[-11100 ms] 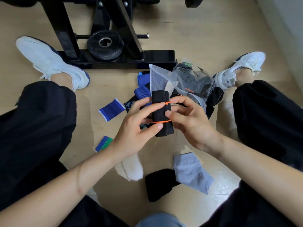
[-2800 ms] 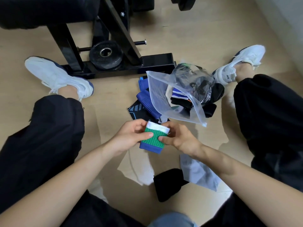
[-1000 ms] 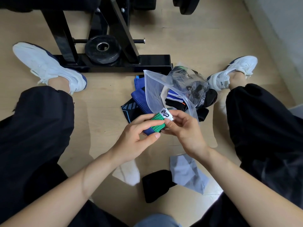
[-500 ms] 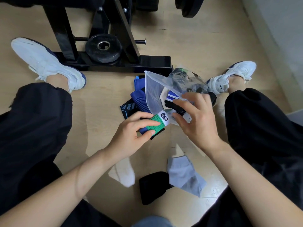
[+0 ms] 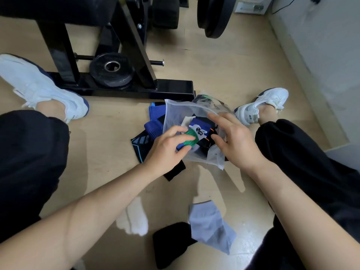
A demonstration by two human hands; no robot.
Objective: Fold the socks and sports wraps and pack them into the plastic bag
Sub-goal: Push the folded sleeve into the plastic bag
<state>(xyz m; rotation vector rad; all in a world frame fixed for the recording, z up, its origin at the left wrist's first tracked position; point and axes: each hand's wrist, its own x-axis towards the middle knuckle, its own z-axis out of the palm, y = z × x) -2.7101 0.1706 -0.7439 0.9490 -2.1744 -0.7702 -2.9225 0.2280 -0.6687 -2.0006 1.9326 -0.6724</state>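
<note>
L hand [image 5: 165,151] grips folded sock [image 5: 188,141].

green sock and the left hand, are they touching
Touching. The head view shows the left hand pinching the green sock between thumb and fingers.

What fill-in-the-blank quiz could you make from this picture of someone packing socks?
The left hand grips a folded wrap coloured green, blue and ____.
The right hand, fingers spread, touches a clear plastic bag lying on the ____.
Between a white sock and a pale grey sock lies a third sock, coloured ____.
Missing words: white; floor; black.
</note>
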